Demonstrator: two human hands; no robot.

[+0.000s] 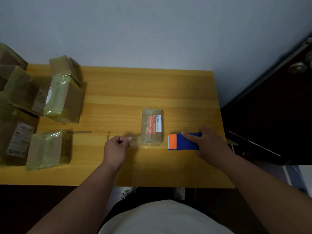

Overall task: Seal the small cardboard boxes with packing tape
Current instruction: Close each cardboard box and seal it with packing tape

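The right hand (211, 144) grips a blue tape dispenser (184, 141) with an orange cutter end, index finger laid along its top and the other fingers wrapped round its far side; the dispenser rests on the table (118, 92) with its toothed edge facing left. The left hand (116, 146) hangs over the table with fingers curled and thumb tucked against the index finger; it may be pinching a free end of clear tape, but none can be made out, so I cannot tell whether it holds anything. Between the two hands lies the box (152, 126), a small carton with a red and white label, its top already glossy with tape. It sits just beside the dispenser's cutter, on the left of it, and near the left hand's knuckles, slightly farther from the person than both hands. The likely trouble from here is the light box sliding or turning when tape is pulled across it, since neither hand pins it down; that would lay the strip crooked or wrinkled. If a strip is stretched between the hands, it could sag and stick to the table or fold on itself. The serrated blade is close to the box, so a quick sweep could nick the label. A stack of wrapped boxes (64, 98) stands well apart at the table's left.
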